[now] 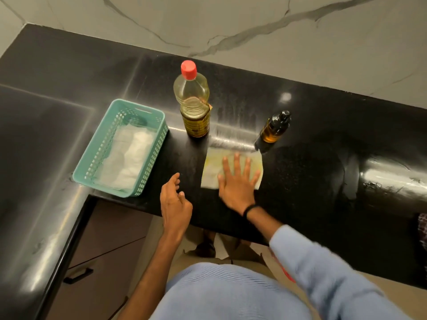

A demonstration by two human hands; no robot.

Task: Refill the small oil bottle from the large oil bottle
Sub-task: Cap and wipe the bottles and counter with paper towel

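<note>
Position of the hands: my right hand (238, 181) lies flat, fingers straight and spread, pressing on a pale paper sheet with yellowish oily stains (211, 166) spread on the glossy black stone worktop (312, 158). My left hand (174, 199) hovers over the near edge of the worktop, fingers loosely curled, holding nothing. Task items: the large clear plastic oil bottle (193, 105) stands upright with its red screw cap (189, 70) on, ahead of the left hand and a little to its right, just beyond the far-left corner of the sheet. The small amber glass oil bottle with the black top (275, 128) also stands upright, just beyond the sheet's far-right corner, ahead and to the right of my right hand. Both long axes are vertical, and the two bottles stand well apart. The right hand is the nearer to the small bottle; the left hand is free and has an open line to the large one. Judgement: both bottles are closed and the sheet is stained, so this reads as a wipe-down of the worktop, with any further handling reaching forward over the sheet. To the left sits a teal perforated plastic basket (154, 153) holding white folded tissues (129, 158), apart from both bottles.
</note>
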